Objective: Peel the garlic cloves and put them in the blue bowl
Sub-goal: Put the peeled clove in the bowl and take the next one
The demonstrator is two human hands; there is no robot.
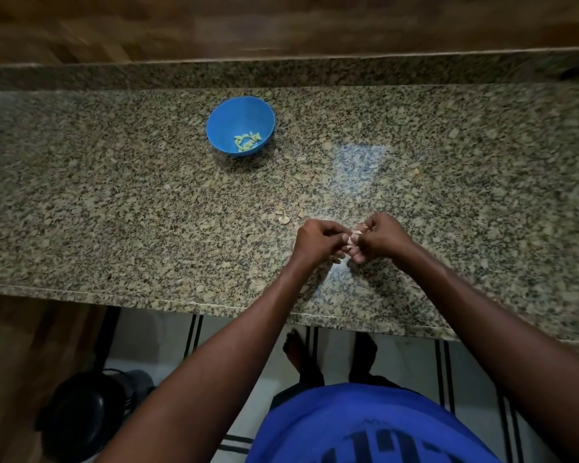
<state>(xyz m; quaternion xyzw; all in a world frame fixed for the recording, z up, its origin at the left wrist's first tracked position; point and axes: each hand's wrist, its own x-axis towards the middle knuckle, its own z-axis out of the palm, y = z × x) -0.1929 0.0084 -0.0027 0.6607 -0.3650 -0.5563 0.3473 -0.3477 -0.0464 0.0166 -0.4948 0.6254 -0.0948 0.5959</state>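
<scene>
Granite counter [114,202]: 1 bowl [228,121], approx. 8 cloves [247,142].

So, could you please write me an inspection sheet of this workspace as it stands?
Surface: speckled granite counter, with a raised back edge.
Job's things: blue bowl upright, holding several peeled cloves; a garlic clove pinched between both hands.
Clutter: garlic stem and a few skin scraps on the counter beside the hands.
Grippers: left hand and right hand both curled around the clove, above the counter's near part.
Cables: nothing seen.
Surroundings: wood panelling behind; tiled floor below; a dark object on the floor, blurred.
</scene>
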